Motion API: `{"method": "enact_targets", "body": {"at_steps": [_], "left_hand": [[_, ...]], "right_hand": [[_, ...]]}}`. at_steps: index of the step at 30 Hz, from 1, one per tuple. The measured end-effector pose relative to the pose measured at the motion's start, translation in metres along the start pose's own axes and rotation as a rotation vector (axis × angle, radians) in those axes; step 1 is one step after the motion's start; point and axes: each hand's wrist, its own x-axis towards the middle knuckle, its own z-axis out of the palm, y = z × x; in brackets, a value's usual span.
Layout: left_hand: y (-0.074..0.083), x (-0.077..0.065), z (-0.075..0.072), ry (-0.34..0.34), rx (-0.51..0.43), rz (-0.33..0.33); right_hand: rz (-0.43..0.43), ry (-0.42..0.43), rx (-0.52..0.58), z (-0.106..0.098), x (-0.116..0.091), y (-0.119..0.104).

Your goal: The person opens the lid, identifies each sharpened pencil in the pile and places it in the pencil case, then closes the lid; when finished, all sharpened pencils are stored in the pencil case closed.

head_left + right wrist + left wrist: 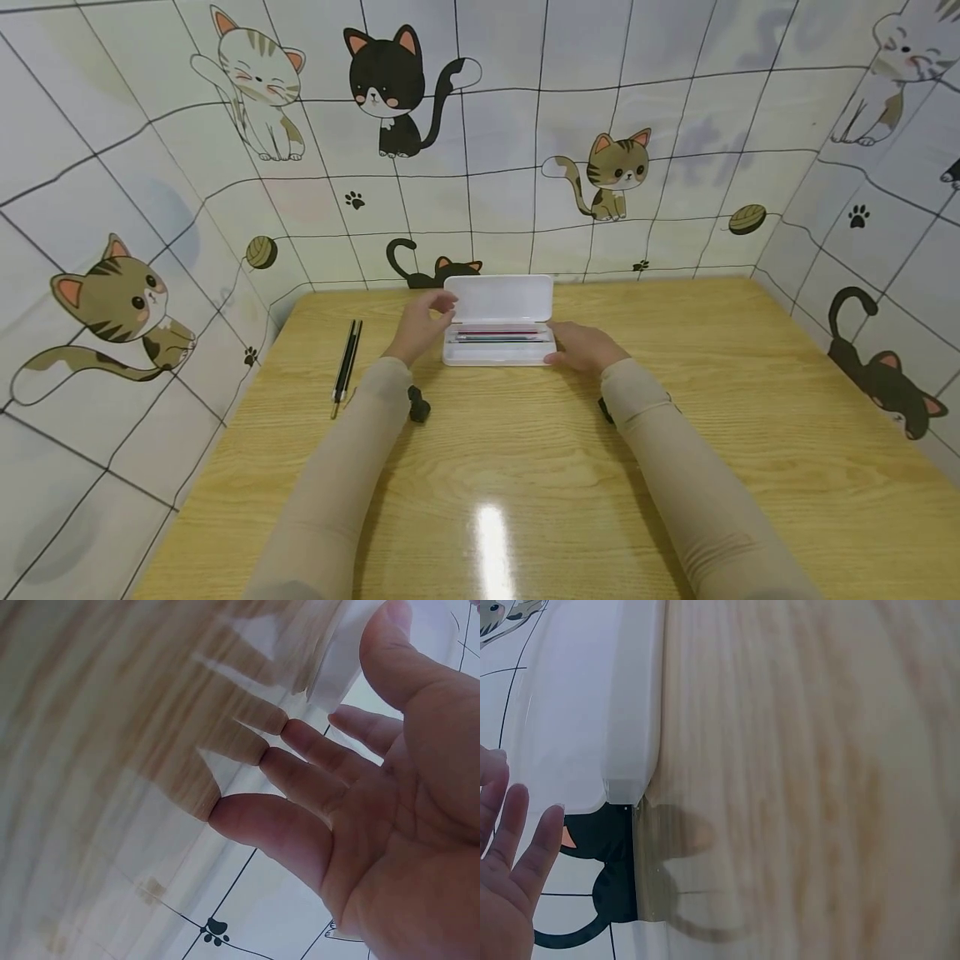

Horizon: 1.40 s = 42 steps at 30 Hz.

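A white pencil case (495,358) lies in the middle of the table toward the back, its hinged lid (501,298) raised. Inside it are slim sticks, one red (498,332) and one greenish (501,339). Beside the lid's left edge is my left hand (423,325), fingers loosely bent and holding nothing; the left wrist view shows its fingers spread near the lid's corner. My right hand (588,346) is at the case's right end. In the right wrist view its fingertips touch the tabletop, with the thumb (386,652) by the case.
Dark slim pens (347,362) lie side by side on the table's left. The wooden table (495,450) meets cat-printed cloth walls (502,133) at the back and sides. Each wrist carries a small black device (418,406).
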Motion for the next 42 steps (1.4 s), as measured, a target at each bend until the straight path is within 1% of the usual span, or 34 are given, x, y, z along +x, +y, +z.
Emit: {"method": "enact_targets", "body": {"at_steps": [3, 7, 9, 12, 16, 19, 21, 25, 30, 33, 36, 39, 42], "left_hand": [[-0.002, -0.001, -0.002, 0.015, 0.007, -0.028], [-0.004, -0.001, -0.005, 0.042, 0.012, -0.093], [-0.005, 0.000, -0.006, 0.045, 0.009, -0.123], [-0.007, 0.002, -0.006, 0.037, -0.019, -0.172], [-0.011, 0.005, -0.005, -0.008, -0.052, -0.252], [-0.014, 0.007, -0.004, -0.069, -0.070, -0.299], [-0.013, 0.008, -0.004, -0.109, -0.084, -0.317], [-0.011, 0.010, -0.003, -0.148, -0.118, -0.338], [-0.010, 0.009, -0.003, -0.147, -0.154, -0.348], [-0.011, 0.008, -0.003, -0.146, -0.166, -0.341], [-0.011, 0.007, -0.003, -0.150, -0.200, -0.330], [-0.010, 0.006, -0.003, -0.166, -0.252, -0.322], [-0.009, 0.005, -0.004, -0.183, -0.276, -0.326]], "right_hand": [[0.001, 0.004, 0.002, 0.000, 0.000, 0.000], [-0.001, 0.013, 0.003, 0.000, 0.000, 0.000], [-0.001, 0.015, 0.003, 0.000, 0.001, 0.000], [-0.002, 0.014, 0.006, 0.000, 0.000, 0.000], [0.004, 0.014, 0.008, -0.002, 0.000, -0.003], [0.010, 0.009, -0.004, -0.004, -0.001, -0.005], [0.016, 0.003, -0.010, -0.005, -0.002, -0.006], [0.024, -0.003, -0.013, -0.006, -0.003, -0.006], [0.029, 0.003, -0.015, -0.004, -0.001, -0.004], [0.024, 0.002, -0.016, -0.003, -0.001, -0.003], [0.019, 0.002, -0.016, -0.002, -0.001, -0.003], [0.012, 0.004, -0.016, -0.002, -0.002, -0.003], [0.009, 0.002, -0.019, -0.002, -0.002, -0.003]]}}
